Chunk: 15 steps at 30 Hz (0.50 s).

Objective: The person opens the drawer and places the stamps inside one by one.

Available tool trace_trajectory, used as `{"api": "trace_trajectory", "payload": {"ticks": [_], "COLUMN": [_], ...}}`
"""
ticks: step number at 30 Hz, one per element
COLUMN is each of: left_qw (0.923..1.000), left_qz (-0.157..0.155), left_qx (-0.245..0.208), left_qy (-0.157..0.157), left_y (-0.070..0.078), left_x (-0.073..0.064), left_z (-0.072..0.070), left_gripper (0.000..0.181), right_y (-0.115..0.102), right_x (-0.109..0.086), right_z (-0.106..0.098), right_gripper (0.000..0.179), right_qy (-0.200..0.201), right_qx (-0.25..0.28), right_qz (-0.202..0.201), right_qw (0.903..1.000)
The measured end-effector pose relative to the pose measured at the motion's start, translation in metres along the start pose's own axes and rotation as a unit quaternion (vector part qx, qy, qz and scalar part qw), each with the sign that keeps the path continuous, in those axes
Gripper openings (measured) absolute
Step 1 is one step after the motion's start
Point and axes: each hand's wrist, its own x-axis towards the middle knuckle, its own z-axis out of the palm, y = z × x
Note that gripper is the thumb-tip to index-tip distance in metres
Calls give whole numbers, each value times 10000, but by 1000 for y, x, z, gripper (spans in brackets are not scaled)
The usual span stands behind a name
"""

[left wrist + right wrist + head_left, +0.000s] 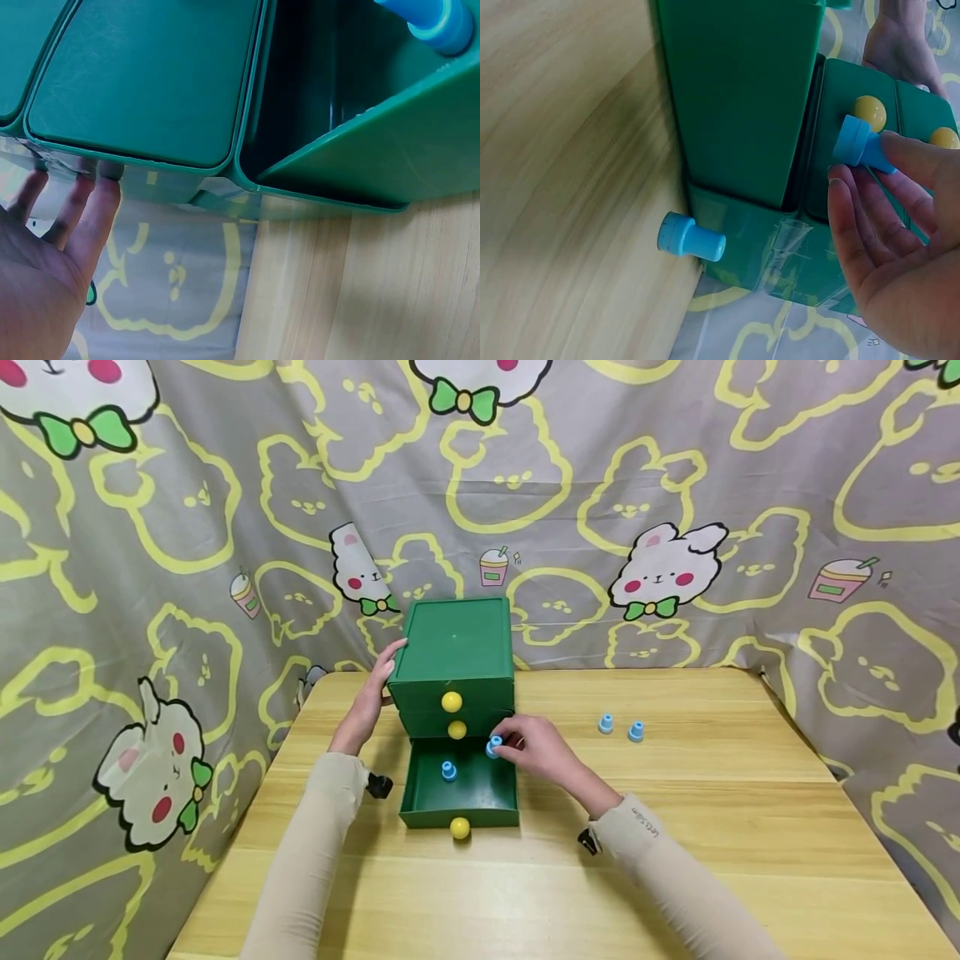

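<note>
A: Where are the pegs?

B: One peg (493, 747) is in the right hand (536, 747), above the bottom drawer (487, 818) by its right edge. A second peg (449, 772) stands inside, left of centre. A third peg (606, 723) and a fourth peg (636, 732) stand right of the box (453, 643), nearer the worktop's (787, 827) far edge.

A: And the fingers?

B: The right ones pinch that first peg by its narrow end, parted only by its width. The left hand (375, 681) grasps nothing; its fingers lie nearly straight against the box's left side (steadying it, I'd guess).

A: How best to set the peg down?

B: I'd hold the wide end lowest, clear the drawer's right wall, and release only once the base sits flat.

A: Any writing?

B: The right sleeve (645, 821) seems to say "Let's Slim"; I can't read any label elsewhere.
</note>
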Motion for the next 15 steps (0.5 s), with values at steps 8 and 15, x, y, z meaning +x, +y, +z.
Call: {"api": "trace_trajectory", "payload": {"ticks": [8,15], "left_qw": [10000,10000], "left_qz": [-44,-64], "left_qx": [79,43], "left_qy": [-2,-24], "left_y": [12,8], "left_x": [-7,-5], "left_z": [2,2], "left_gripper": [53,52], "right_y": [7,6], "right_x": [1,1], "right_z": [4,9], "right_gripper": [9,9], "right_qy": [-25,-44], "right_qx": [246,295], "right_qz": [7,46], "right_qw": [9997,9995]}}
